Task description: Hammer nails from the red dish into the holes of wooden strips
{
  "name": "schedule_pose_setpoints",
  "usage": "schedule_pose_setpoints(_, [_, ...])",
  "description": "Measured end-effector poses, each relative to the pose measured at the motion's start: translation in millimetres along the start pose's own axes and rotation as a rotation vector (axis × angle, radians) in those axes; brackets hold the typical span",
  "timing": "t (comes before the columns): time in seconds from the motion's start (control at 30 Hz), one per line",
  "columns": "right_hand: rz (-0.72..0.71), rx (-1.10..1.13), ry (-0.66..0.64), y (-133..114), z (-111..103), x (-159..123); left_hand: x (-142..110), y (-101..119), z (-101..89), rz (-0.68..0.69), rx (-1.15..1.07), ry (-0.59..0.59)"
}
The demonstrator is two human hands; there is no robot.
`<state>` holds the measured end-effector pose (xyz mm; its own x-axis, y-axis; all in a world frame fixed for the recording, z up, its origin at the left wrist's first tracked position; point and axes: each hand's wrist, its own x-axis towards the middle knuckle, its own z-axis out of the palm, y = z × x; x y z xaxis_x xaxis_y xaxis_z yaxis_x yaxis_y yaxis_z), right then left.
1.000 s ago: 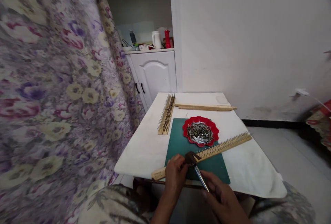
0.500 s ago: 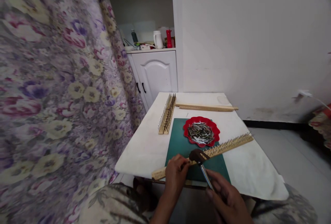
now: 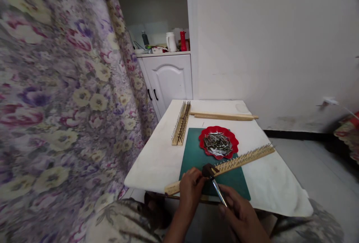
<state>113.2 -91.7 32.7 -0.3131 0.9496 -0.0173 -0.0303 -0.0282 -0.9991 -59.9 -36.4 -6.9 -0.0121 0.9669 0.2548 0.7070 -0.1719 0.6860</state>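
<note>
My right hand (image 3: 239, 211) is wrapped around the shiny metal handle of a hammer (image 3: 217, 190). The hammer's dark head is low over a pale wooden strip (image 3: 252, 157), right beside the fingertips of my left hand (image 3: 192, 187). Those fingers are closed in a pinch at the strip; whatever sits between them is hidden. Several nails stand upright along the strip's right part, while its left end extends past my left hand. Just beyond the strip, a red scalloped dish (image 3: 236, 149) holds a heap of loose nails (image 3: 217, 143).
A green mat (image 3: 193, 142) lies under the dish and strip on a white-covered table (image 3: 151, 160). Nail-studded strips (image 3: 181, 125) lie at the back left, and bare wooden strips (image 3: 224, 117) along the far edge. A floral curtain (image 3: 70, 104) hangs at left.
The hammer head has shifted a little left and down, closer to my left fingertips, with my right hand moving along. My left hand stays about where it was.
</note>
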Motion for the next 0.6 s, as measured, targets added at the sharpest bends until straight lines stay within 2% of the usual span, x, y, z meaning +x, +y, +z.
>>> schedule_pose_setpoints(0.3, [-0.056, -0.069, -0.002, 4.3, -3.0, 1.0, 1.1, 0.2, -1.2, -0.003, 0.054, -0.011])
schedule_pose_setpoints(0.47, [-0.064, 0.078, 0.069, 9.1, -1.8, -2.6, 0.9, 3.5, -4.6, 0.0, -0.002, -0.018])
schedule_pose_setpoints(0.6, [-0.025, 0.241, 0.173, 13.9, -8.8, -9.3, 0.9, 3.8, -16.5, 0.012, -0.075, -0.068])
